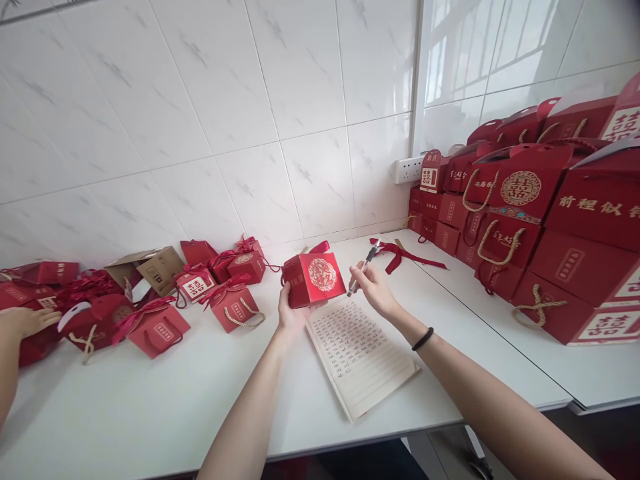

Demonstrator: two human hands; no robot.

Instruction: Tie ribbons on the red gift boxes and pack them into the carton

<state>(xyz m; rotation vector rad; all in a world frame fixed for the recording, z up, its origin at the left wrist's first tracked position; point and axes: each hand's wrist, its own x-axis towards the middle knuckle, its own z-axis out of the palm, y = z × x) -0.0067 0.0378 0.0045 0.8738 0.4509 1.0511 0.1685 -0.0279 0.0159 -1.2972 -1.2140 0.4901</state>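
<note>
Red box point(313, 280) in left hand point(289, 313)

The red box point(316, 281) is held tilted in the left hand point(290, 315) above the notebook's point(356, 357) far end, its bright face bearing a round, pale-gold pattern, its left side darker, a ribbon point(321, 247) at its upper edge. The pen point(372, 253), pale with a dark section, slants in the right hand point(375, 288), lower end just beside the box.
</note>
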